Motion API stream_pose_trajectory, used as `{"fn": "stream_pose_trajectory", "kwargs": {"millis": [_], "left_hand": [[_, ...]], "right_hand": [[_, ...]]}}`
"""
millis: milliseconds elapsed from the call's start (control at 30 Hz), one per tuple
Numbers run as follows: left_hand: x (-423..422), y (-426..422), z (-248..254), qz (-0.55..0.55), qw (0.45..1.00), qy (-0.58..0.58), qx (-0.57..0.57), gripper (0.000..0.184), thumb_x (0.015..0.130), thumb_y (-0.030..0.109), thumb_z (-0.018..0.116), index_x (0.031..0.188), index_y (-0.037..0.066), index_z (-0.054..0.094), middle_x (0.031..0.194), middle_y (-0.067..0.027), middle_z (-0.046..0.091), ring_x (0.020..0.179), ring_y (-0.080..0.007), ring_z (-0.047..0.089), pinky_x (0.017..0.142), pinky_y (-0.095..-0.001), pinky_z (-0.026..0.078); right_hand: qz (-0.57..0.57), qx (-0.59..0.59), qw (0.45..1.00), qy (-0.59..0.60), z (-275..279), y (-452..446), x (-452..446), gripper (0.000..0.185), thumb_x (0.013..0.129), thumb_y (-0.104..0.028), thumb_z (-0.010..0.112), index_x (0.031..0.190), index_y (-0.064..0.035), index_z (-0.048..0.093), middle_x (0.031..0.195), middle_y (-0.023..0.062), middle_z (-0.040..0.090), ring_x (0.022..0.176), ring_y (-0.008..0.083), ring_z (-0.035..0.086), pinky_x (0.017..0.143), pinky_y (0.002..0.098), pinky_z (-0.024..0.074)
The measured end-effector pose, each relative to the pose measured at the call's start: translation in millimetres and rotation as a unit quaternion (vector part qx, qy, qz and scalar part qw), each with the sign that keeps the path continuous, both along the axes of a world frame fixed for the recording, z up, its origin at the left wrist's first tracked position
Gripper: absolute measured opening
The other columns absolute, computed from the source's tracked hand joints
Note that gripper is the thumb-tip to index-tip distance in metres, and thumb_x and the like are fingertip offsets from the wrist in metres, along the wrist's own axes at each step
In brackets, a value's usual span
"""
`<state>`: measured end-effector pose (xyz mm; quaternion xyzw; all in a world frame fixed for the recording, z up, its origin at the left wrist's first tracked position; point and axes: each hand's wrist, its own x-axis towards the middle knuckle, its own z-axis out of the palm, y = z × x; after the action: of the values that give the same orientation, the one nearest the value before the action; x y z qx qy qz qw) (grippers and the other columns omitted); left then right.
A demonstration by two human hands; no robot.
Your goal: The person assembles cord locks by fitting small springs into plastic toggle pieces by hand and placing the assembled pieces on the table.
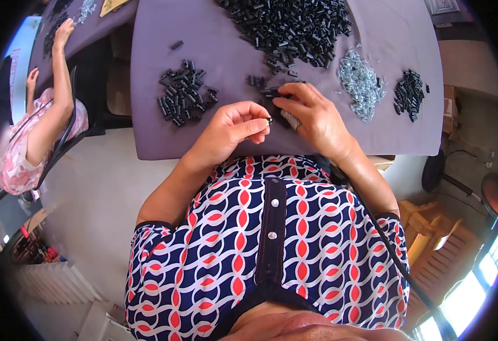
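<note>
A purple-grey cloth (385, 23) covers the table, above a pale floor (101, 193); at the left, another person (19, 165) reaches over a second covered surface. A cardboard box (449, 111) stands beyond the right edge, contents hidden. A big heap of black tubes (294, 28), a smaller left pile (183, 94), clear pieces (361, 85) and a right-hand black pile (409, 95) lie with bare cloth between them. Near the front edge, the left hand (232, 128) pinches a small dark piece (270, 120); the right hand (320, 116) curls over loose tubes (269, 92), its hold impossible to tell.
</note>
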<state>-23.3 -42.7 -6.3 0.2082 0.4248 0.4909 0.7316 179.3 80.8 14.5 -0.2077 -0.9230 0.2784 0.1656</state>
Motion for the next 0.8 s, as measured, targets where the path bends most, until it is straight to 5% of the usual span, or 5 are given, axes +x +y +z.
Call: {"fn": "stream_pose_trajectory", "kwargs": {"millis": [133, 267, 367, 733, 800], "left_hand": [[-1, 0, -4, -0.027, 0.999, 0.017, 0.021, 0.014, 0.098, 0.010, 0.063, 0.108, 0.000, 0.064, 0.093, -0.0053, 0.068, 0.080, -0.0112, 0.063, 0.075, -0.0246, 0.052], [-2, -1, -1, -0.025, 1.000, 0.013, 0.006, 0.013, 0.096, 0.009, 0.066, 0.105, 0.001, 0.065, 0.091, -0.0040, 0.069, 0.080, -0.0095, 0.064, 0.076, -0.0235, 0.053], [-1, -1, -1, -0.050, 0.997, 0.048, 0.030, 0.013, 0.098, 0.009, 0.063, 0.107, 0.000, 0.065, 0.094, -0.0056, 0.069, 0.082, -0.0110, 0.065, 0.077, -0.0250, 0.053], [14, -5, 17, -0.131, 0.985, 0.099, 0.048, 0.014, 0.097, 0.001, 0.060, 0.109, -0.004, 0.064, 0.122, -0.0161, 0.068, 0.115, -0.0206, 0.064, 0.102, -0.0333, 0.049], [19, -8, 10, -0.118, 0.987, 0.077, 0.070, 0.016, 0.098, 0.007, 0.063, 0.110, -0.003, 0.066, 0.123, -0.0137, 0.068, 0.111, -0.0141, 0.063, 0.098, -0.0294, 0.050]], "right_hand": [[-0.040, -0.009, 0.999, 0.021, -1, 1, 9, 0.045, 0.069, 0.008, 0.065, 0.112, -0.0032, 0.069, 0.123, 0.0135, 0.063, 0.112, 0.0343, 0.062, 0.093, 0.0406, 0.0532], [-0.154, -0.121, 0.981, -0.011, 14, 2, 34, 0.045, 0.072, 0.008, 0.066, 0.115, -0.0045, 0.069, 0.112, 0.0130, 0.064, 0.100, 0.0333, 0.066, 0.085, 0.0386, 0.0546], [-0.107, -0.173, 0.978, -0.039, 12, -7, 38, 0.043, 0.078, 0.006, 0.072, 0.119, -0.0043, 0.068, 0.106, 0.0077, 0.061, 0.077, 0.0191, 0.059, 0.069, 0.0311, 0.0502], [-0.061, -0.274, 0.957, 0.073, 8, -3, 6, 0.042, 0.080, 0.010, 0.066, 0.120, -0.0027, 0.067, 0.122, 0.0127, 0.062, 0.095, 0.0236, 0.067, 0.081, 0.0303, 0.0551], [-0.101, -0.135, 0.985, 0.043, 6, 10, 8, 0.048, 0.074, 0.014, 0.062, 0.119, -0.0032, 0.068, 0.123, 0.0124, 0.062, 0.102, 0.0279, 0.067, 0.084, 0.0331, 0.0551]]}}
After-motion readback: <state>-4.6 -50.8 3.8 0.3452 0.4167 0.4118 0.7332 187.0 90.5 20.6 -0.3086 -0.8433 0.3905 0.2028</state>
